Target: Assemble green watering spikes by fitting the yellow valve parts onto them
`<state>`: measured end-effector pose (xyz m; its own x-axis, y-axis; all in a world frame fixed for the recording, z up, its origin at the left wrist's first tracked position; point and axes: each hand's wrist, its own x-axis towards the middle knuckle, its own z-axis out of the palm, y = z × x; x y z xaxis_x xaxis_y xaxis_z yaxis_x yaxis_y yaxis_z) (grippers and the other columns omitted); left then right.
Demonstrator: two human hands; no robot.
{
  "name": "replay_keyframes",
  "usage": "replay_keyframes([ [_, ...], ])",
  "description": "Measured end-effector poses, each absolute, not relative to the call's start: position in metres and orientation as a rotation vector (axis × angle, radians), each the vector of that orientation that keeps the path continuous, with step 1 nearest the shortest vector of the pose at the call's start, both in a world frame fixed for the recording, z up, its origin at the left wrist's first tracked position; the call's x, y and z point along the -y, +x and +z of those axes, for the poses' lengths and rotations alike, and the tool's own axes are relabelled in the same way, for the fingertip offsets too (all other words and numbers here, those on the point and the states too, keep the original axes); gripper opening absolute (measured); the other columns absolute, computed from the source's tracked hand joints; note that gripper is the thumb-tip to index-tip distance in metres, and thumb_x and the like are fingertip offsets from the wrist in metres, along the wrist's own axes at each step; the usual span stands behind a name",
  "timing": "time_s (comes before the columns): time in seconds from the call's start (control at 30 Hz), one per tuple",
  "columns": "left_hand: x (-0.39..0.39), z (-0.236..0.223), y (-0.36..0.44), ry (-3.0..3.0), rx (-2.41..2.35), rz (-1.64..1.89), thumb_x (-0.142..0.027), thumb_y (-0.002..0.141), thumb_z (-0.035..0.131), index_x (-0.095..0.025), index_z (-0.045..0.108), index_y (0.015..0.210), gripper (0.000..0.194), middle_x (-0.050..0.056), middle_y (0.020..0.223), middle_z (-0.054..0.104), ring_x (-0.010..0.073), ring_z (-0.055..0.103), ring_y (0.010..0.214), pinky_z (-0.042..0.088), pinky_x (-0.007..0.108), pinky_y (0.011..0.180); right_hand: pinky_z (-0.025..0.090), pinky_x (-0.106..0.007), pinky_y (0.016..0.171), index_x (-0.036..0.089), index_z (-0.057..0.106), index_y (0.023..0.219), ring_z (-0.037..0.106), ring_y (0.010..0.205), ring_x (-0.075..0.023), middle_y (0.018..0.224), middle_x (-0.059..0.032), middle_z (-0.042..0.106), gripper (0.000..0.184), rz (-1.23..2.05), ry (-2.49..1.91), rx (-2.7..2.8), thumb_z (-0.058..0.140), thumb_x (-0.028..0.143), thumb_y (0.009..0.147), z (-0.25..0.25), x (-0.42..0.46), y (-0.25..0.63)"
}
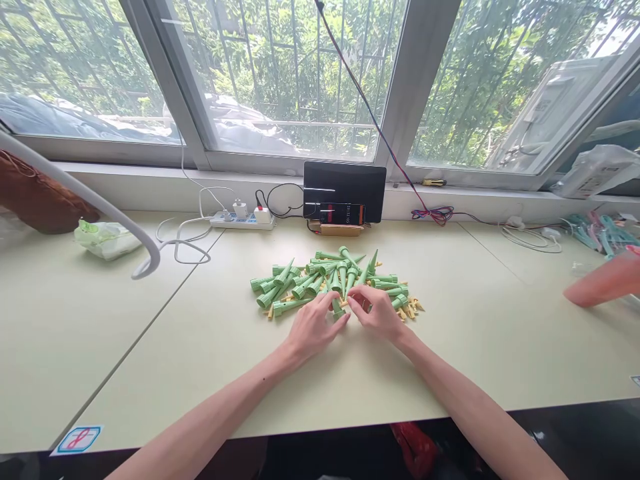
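A heap of green plastic cone-shaped spikes lies on the table, with small tan pieces scattered among and beside them. At the near edge of the heap, my left hand has its thumb and fingers closed around one green spike. My right hand is close beside it, thumb and fingertips pinched on a small tan piece near the spike. The tips of the right fingers partly cover that piece.
Behind the heap, a phone leans on a black tablet-like screen. A power strip with cables stands left of it. Nearer left are a plastic bag and a curved white tube. Cable bundles lie right.
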<state>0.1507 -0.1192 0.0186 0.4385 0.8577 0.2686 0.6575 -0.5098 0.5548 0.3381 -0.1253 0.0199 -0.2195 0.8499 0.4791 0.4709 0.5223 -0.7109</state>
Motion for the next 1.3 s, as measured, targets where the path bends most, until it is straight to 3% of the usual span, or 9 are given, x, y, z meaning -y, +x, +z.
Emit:
replay_keyframes([
  [0.23,0.1194,0.0170,0.1509,2.351,-1.279,0.801,-0.037,0.088,0.057,-0.024,0.056,0.113,0.028,0.002,0.096,0.061,0.0154,0.058,0.071,0.043,0.027,0.065,0.047,-0.026,0.055,0.020,0.062,0.092,0.059,0.063,-0.0147,0.075,-0.0024,0.064,0.010,0.533,-1.077,1.877,0.054,0.026,0.093,0.0194,0.1263,0.3373],
  [0.67,0.1186,0.0182,0.1513,2.245,-1.216,0.953,-0.030,0.092,0.051,-0.027,0.053,0.128,0.036,0.001,0.095,0.050,0.0073,0.039,0.053,0.043,0.025,0.059,0.051,-0.028,0.055,0.021,0.063,0.099,0.060,0.068,-0.0161,0.085,-0.0050,0.063,0.013,0.520,-1.040,1.872,0.055,0.030,0.095,0.0189,0.1244,0.3373],
  [1.0,0.1163,0.0159,0.1508,2.127,-1.116,1.002,-0.028,0.092,0.054,-0.025,0.056,0.124,0.032,0.002,0.101,0.048,0.0034,0.049,0.055,0.052,0.022,0.060,0.051,-0.028,0.058,0.023,0.064,0.102,0.060,0.071,-0.0167,0.090,-0.0054,0.062,0.014,0.564,-1.034,1.876,0.055,0.033,0.096,0.0203,0.1243,0.3377],
  [1.3,0.1177,0.0174,0.1513,2.159,-1.146,1.043,-0.024,0.091,0.054,-0.025,0.057,0.122,0.031,0.002,0.103,0.059,0.0043,0.048,0.055,0.048,0.022,0.059,0.052,-0.028,0.058,0.023,0.065,0.101,0.059,0.069,-0.0155,0.096,-0.0059,0.061,0.016,0.596,-1.038,1.857,0.055,0.034,0.096,0.0188,0.1238,0.3386],
])
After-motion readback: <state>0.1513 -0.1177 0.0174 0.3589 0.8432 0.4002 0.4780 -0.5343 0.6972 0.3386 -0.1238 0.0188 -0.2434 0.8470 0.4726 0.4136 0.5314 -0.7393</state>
